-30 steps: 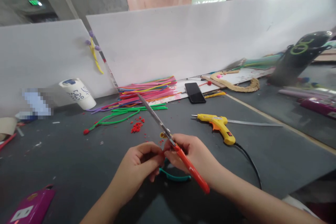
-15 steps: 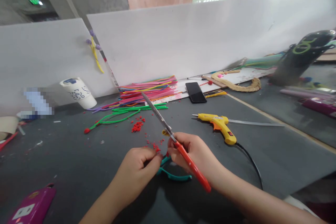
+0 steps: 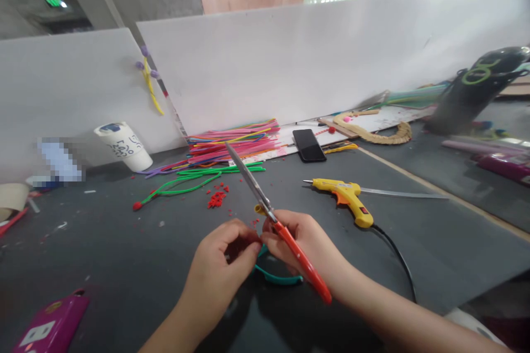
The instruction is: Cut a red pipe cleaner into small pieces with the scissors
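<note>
Fingers (image 3: 290, 220) enclose scissors (image 3: 252, 186) handle, blades upward.

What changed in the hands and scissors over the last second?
The left hand dipped, then came back up, so its fingers again meet the right hand. The scissors stayed in the right hand, blades shut and pointing up-left, and barely shifted. The glue gun, phone, pipe cleaners and cup have not moved.

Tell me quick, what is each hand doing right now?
Left hand: fingers pinched shut; what they pinch is hidden.
Right hand: closed around the orange-handled metal scissors.
</note>
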`<action>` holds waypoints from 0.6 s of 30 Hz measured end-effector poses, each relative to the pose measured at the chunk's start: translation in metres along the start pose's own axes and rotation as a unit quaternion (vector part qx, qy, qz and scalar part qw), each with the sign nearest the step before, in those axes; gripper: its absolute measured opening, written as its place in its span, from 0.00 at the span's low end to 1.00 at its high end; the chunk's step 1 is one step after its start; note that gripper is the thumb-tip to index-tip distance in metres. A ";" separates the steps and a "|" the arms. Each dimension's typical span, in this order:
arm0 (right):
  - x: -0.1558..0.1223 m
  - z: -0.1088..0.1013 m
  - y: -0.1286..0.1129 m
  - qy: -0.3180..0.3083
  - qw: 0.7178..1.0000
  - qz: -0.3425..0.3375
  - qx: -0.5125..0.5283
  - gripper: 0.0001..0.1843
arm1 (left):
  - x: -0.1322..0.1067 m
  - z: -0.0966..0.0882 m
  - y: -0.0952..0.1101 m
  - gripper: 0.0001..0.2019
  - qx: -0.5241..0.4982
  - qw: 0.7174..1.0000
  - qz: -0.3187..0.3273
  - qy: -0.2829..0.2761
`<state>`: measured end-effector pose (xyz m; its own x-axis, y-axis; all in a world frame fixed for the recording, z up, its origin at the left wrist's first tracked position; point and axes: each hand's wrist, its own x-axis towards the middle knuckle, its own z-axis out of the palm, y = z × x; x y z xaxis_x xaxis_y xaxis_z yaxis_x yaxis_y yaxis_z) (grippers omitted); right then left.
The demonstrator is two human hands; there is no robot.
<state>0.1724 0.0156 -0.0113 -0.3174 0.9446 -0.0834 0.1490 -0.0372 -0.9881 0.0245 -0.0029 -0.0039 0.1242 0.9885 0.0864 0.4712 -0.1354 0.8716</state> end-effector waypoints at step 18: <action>-0.001 -0.005 -0.003 0.010 0.999 -0.017 -0.031 0.03 | 0.000 -0.004 0.002 0.10 -0.004 1.000 0.000 -0.031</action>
<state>0.1768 0.0165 -0.0079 -0.3047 0.9513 -0.0458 0.1967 0.0158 -0.9803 0.0219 -0.0033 -0.0003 0.1773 0.9825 0.0568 0.4635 -0.1343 0.8759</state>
